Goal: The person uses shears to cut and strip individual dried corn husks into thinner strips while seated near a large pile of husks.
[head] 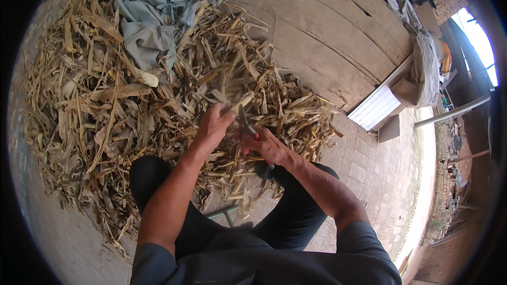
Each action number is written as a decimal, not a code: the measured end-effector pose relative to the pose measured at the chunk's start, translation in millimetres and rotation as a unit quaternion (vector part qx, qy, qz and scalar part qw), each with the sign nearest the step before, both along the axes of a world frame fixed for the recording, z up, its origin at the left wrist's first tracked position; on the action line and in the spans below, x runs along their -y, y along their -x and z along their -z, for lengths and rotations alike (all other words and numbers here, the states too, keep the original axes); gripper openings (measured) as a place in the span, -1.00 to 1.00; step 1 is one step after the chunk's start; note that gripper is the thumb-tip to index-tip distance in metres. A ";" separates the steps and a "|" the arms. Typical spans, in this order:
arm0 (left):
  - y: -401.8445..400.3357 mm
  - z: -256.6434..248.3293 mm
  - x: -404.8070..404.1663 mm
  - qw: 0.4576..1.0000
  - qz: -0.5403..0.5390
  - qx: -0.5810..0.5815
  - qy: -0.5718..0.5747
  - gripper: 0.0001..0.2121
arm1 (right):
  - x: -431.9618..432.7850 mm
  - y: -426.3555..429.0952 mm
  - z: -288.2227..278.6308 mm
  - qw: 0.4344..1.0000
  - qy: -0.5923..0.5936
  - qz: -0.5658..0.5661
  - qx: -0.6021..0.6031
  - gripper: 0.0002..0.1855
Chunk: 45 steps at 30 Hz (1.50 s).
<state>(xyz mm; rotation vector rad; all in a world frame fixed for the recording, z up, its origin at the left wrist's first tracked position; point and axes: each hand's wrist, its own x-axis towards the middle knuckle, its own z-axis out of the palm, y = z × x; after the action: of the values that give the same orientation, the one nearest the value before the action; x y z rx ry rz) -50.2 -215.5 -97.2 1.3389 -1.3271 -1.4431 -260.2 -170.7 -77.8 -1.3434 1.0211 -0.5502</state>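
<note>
My left hand [217,122] is closed around a pale, dry plant piece [243,102], which looks like a corn husk or stalk. Just to its right, my right hand [266,145] grips red-handled pruning shears [244,120], their metal blades up against the pale piece. Whether the blades are parted is hard to tell. Both hands are over a big heap of dry corn husks and leaves [134,114], in front of my knees.
A crumpled pale blue cloth [148,19] lies on the heap at the upper left. Wooden boards [317,19] stretch beyond it. Right of the heap are paving tiles [356,170], a white-faced box [376,109] and a metal pole [453,111]. Part of a green metal frame [227,215] shows between my legs.
</note>
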 end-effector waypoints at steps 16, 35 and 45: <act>5.6 -3.9 -10.2 1.000 0.022 0.002 -0.002 -0.76 | -6.4 -1.6 7.2 0.998 0.015 0.021 -0.054 -0.67; 13.7 21.7 -13.7 0.999 0.044 0.022 0.011 -0.74 | -17.3 -5.6 3.5 0.974 -0.105 0.187 0.075 -0.91; 31.4 31.9 -37.2 0.940 0.124 0.165 0.273 -0.50 | 16.7 40.2 23.6 0.931 -0.104 0.347 0.036 -0.80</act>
<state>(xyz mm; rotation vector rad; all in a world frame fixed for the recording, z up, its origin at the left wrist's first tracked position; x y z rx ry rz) -81.7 -178.3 -129.1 1.0881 -1.9978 -0.9067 -300.4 -187.4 -101.4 -0.7415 1.4510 -0.9754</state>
